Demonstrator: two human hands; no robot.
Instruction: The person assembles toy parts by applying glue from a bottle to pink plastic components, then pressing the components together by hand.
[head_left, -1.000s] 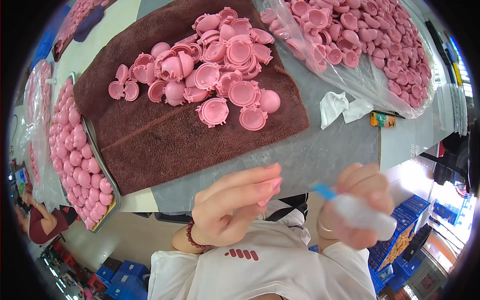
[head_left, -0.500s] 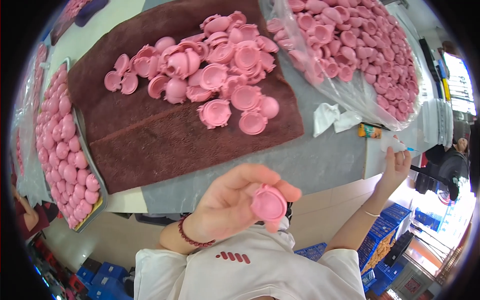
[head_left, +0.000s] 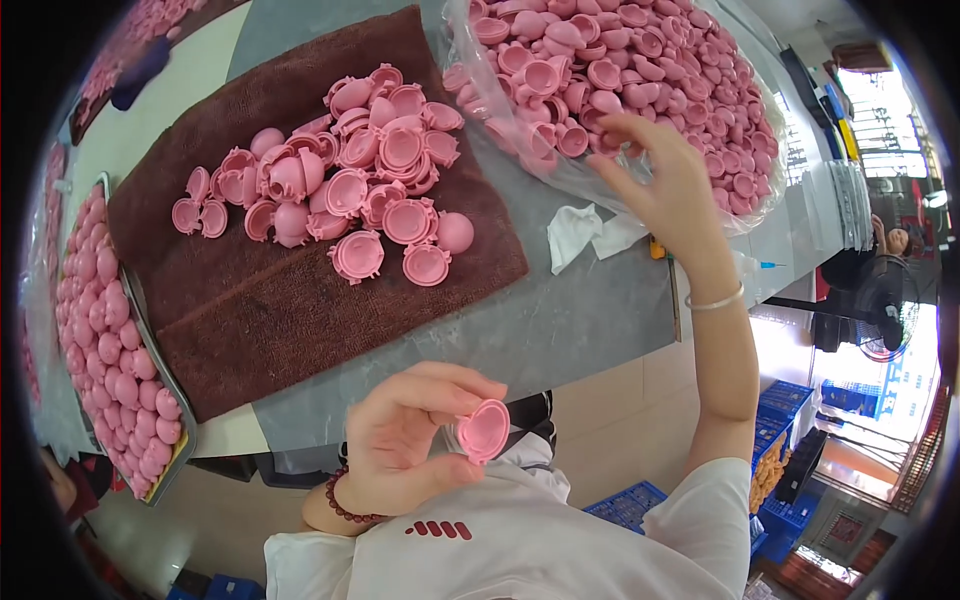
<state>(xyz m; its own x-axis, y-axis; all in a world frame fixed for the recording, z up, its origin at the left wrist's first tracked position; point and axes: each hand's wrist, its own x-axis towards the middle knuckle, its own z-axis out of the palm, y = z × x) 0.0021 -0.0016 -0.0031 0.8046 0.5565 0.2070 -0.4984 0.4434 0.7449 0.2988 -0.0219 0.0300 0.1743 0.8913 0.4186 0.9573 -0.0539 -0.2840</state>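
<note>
My left hand (head_left: 395,440) pinches a pink plastic half shell (head_left: 484,432) between thumb and fingers near the table's front edge, its hollow side showing. Over the near side of a clear plastic bag (head_left: 568,180) hovers my right hand (head_left: 668,185), thumb and fingers apart with nothing between them. Many pink half shells (head_left: 640,50) fill that bag. On a dark brown cloth (head_left: 290,335) lies a heap of pink shells (head_left: 345,190), some cupped open, some closed into balls.
At the left edge stands a tray (head_left: 185,440) packed with pink balls. White tissue (head_left: 574,238) lies beside the bag. A white bottle with a blue tip (head_left: 750,265) lies at the right, partly behind my right forearm. Blue crates (head_left: 630,505) sit on the floor.
My right hand has let go of the white bottle and moved left and up to the bag. My left hand still holds the shell, now turned; the whole view has shifted.
</note>
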